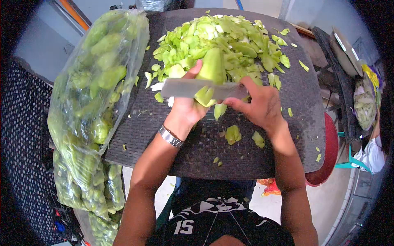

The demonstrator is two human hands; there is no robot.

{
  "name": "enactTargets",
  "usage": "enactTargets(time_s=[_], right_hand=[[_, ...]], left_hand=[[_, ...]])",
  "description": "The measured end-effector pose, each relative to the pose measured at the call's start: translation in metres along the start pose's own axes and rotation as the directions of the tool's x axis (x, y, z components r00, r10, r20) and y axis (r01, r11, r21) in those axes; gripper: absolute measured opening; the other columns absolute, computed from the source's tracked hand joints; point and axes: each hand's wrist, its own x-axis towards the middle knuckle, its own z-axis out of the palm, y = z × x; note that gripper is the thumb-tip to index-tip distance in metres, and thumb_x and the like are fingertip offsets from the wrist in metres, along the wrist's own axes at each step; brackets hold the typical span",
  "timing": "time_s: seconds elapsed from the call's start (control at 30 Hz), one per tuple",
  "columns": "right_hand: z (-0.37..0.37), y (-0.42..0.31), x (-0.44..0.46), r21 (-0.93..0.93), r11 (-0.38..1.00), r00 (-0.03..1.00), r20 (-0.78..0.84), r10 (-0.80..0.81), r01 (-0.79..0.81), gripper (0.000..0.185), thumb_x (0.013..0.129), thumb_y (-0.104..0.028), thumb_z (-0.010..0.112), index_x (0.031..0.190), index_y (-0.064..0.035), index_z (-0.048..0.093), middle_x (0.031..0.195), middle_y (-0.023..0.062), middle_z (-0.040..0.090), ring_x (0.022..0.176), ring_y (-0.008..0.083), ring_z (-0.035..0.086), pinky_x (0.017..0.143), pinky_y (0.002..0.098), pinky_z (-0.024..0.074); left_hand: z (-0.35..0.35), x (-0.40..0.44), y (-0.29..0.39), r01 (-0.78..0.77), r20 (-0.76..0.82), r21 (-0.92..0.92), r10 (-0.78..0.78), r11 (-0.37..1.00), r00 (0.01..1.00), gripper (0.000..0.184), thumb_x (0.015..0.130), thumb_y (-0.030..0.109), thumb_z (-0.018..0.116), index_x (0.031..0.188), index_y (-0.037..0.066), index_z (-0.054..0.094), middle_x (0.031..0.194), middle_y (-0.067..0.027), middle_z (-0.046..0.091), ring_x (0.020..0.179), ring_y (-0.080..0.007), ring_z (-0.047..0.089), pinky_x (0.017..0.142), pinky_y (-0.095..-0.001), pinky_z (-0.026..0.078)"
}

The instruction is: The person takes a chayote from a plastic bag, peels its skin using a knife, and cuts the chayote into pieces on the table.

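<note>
Head view: left hand (pixel 184 110) grips tapered green fruit (pixel 213 65) over table's (pixel 246 164) middle; right hand (pixel 264 102) clenches knife (pixel 175 87), 1 cut piece (pixel 203 96) against blade. Cutting seems partway (large heap of pieces (pixel 242 37) toward far edge; bagged fruits (pixel 102 61) along left edge look whole). Held fruit: smooth, pale.

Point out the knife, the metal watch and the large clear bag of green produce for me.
Knife (pixel 180 87): head view, on the flat of the blade.
Metal watch (pixel 171 136): head view, on the band.
Clear bag (pixel 92 88): head view, on its front plastic.
</note>
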Motion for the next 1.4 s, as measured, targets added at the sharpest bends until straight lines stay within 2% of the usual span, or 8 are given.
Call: enactTargets(time_s=[0.4, 0.57, 0.7, 0.8, 0.93, 1.07, 1.27, 1.4], right_hand=[[-0.012, 0.048, 0.009, -0.042, 0.951, 0.952, 0.003, 0.307, -0.307, 0.065, 0.089, -0.072, 0.062, 0.100, -0.0080, 0.068, 0.076, 0.0201, 0.071, 0.075, 0.0416, 0.072, 0.066, 0.0508, 0.0553], [-0.010, 0.038, 0.011, 0.211, 0.885, 0.909, 0.117, 0.400, -0.416, 0.065, 0.094, -0.069, 0.057, 0.102, -0.0057, 0.070, 0.082, 0.0240, 0.070, 0.085, 0.0433, 0.071, 0.072, 0.0521, 0.0528], [-0.008, 0.006, 0.002, 0.184, 0.964, 0.979, 0.104, 0.173, -0.190, 0.061, 0.089, -0.066, 0.066, 0.099, -0.0062, 0.067, 0.076, 0.0230, 0.068, 0.076, 0.0449, 0.070, 0.066, 0.0507, 0.0533], [-0.005, -0.003, 0.000, 0.114, 0.993, 0.999, 0.051, 0.014, -0.020, 0.059, 0.087, -0.065, 0.070, 0.098, -0.0072, 0.066, 0.071, 0.0206, 0.068, 0.070, 0.0423, 0.071, 0.062, 0.0486, 0.0556], [-0.002, 0.008, -0.001, 0.087, 0.996, 1.000, -0.014, -0.028, 0.029, 0.060, 0.087, -0.066, 0.069, 0.098, -0.0071, 0.067, 0.069, 0.0199, 0.068, 0.068, 0.0417, 0.071, 0.061, 0.0487, 0.0560], [-0.009, 0.058, 0.007, 0.035, 0.965, 0.964, -0.054, 0.261, -0.259, 0.062, 0.087, -0.069, 0.066, 0.096, -0.0078, 0.066, 0.070, 0.0192, 0.069, 0.068, 0.0410, 0.071, 0.060, 0.0487, 0.0553], [-0.006, 0.006, 0.001, 0.082, 0.994, 0.994, 0.096, 0.058, -0.065, 0.053, 0.088, -0.059, 0.071, 0.108, -0.0102, 0.066, 0.081, 0.0178, 0.071, 0.079, 0.0418, 0.072, 0.067, 0.0476, 0.0543], [-0.008, 0.045, 0.003, -0.012, 0.985, 0.985, 0.010, 0.175, -0.175, 0.053, 0.090, -0.059, 0.069, 0.107, -0.0089, 0.066, 0.079, 0.0189, 0.070, 0.083, 0.0418, 0.071, 0.069, 0.0471, 0.0541]], left_hand=[[0.004, -0.006, 0.011, 0.031, 0.102, 0.107, -0.042, 0.994, 0.994, 0.054, 0.102, 0.052, 0.056, 0.134, 0.008, 0.058, 0.109, -0.0147, 0.071, 0.080, -0.0290, 0.073, 0.059, -0.0402, 0.059], [0.013, -0.002, 0.005, -0.028, 0.007, 0.022, 0.028, 0.999, 1.000, 0.049, 0.105, 0.045, 0.053, 0.137, 0.008, 0.056, 0.117, -0.0142, 0.069, 0.099, -0.0279, 0.071, 0.083, -0.0442, 0.060], [0.006, 0.002, -0.007, -0.096, -0.145, 0.062, 0.104, 0.993, 0.984, 0.056, 0.103, 0.047, 0.057, 0.142, 0.007, 0.054, 0.132, -0.0151, 0.066, 0.117, -0.0304, 0.067, 0.105, -0.0448, 0.052], [0.005, 0.002, -0.005, -0.011, 0.065, 0.002, 0.010, 1.000, 0.998, 0.056, 0.102, 0.047, 0.058, 0.142, 0.007, 0.054, 0.130, -0.0152, 0.067, 0.118, -0.0312, 0.066, 0.106, -0.0443, 0.051], [0.010, -0.001, -0.006, 0.014, 0.060, 0.021, -0.015, 1.000, 0.998, 0.059, 0.103, 0.051, 0.054, 0.142, 0.007, 0.054, 0.123, -0.0162, 0.069, 0.106, -0.0354, 0.070, 0.085, -0.0463, 0.060], [0.009, -0.005, 0.000, 0.060, 0.093, 0.110, -0.070, 0.992, 0.993, 0.055, 0.104, 0.051, 0.051, 0.136, 0.007, 0.057, 0.111, -0.0143, 0.071, 0.087, -0.0341, 0.073, 0.066, -0.0465, 0.061], [0.022, 0.001, -0.012, -0.031, -0.141, 0.015, 0.032, 0.999, 0.989, 0.059, 0.103, 0.054, 0.049, 0.136, 0.004, 0.056, 0.114, -0.0172, 0.071, 0.092, -0.0352, 0.072, 0.060, -0.0466, 0.062], [0.000, -0.003, -0.005, 0.029, 0.115, 0.112, -0.042, 0.993, 0.992, 0.060, 0.105, 0.053, 0.046, 0.137, 0.004, 0.055, 0.114, -0.0190, 0.070, 0.087, -0.0356, 0.073, 0.058, -0.0440, 0.062]])
